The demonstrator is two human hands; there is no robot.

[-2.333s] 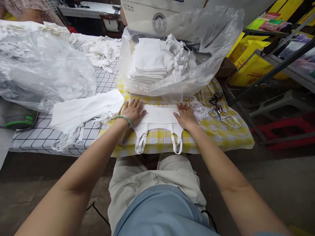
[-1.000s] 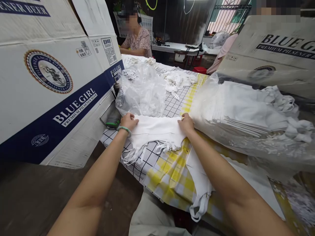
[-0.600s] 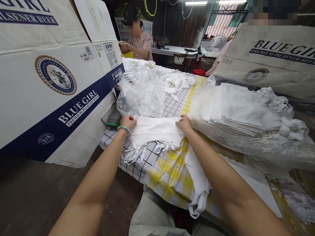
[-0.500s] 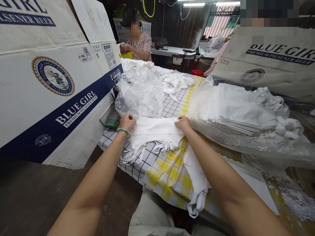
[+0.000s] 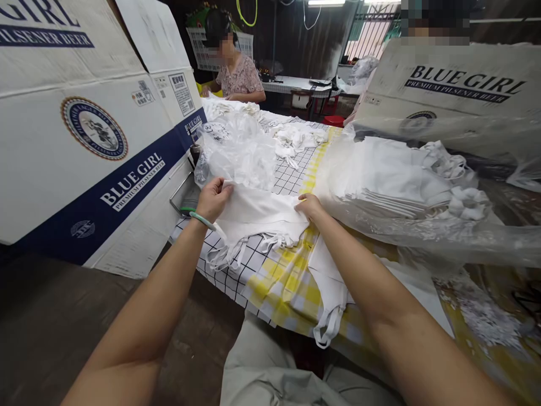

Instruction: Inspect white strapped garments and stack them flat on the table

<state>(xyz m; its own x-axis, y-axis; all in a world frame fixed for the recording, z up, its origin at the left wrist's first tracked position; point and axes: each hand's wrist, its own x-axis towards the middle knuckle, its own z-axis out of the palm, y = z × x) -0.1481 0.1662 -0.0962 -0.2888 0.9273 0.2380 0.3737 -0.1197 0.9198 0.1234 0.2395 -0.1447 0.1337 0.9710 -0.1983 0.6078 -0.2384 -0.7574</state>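
White knit or woven cloth, apparently thin: a white strapped garment [image 5: 262, 213] lies at the near edge of the counter [image 5: 291, 179], chiefly over the black-and-white grid covering, its right end reaching the yellow checked cloth [image 5: 274, 290]; its long edge faces away from the person, its looped straps [image 5: 226, 256] toward the person. The left hand [image 5: 215, 197] pinches the far left corner between thumb and fingers, that corner raised a little and the cloth sloping down from it; the right hand [image 5: 307, 207] pinches the far right corner, held lower; the gathered straps suggest several layers, though their number cannot be told.

Handling, as judged from the drape: light, soft and limp, with no stiffness to hold its shape between the two grips; not fragile, but ready to crease or sag; the layers, if several, would probably slide upon one another; the best hold is at the two ends of the long edge, where a pinch can keep the edge taut; the straps make a poor hold, being loose and apt to tangle.

Nearby: a crumpled clear plastic bag [image 5: 243, 155] just beyond the garment; a second white garment [image 5: 327, 279] partly beneath the right forearm; a neat stack of white garments [image 5: 391, 172] inside a plastic sack [image 5: 460, 239], to the right.
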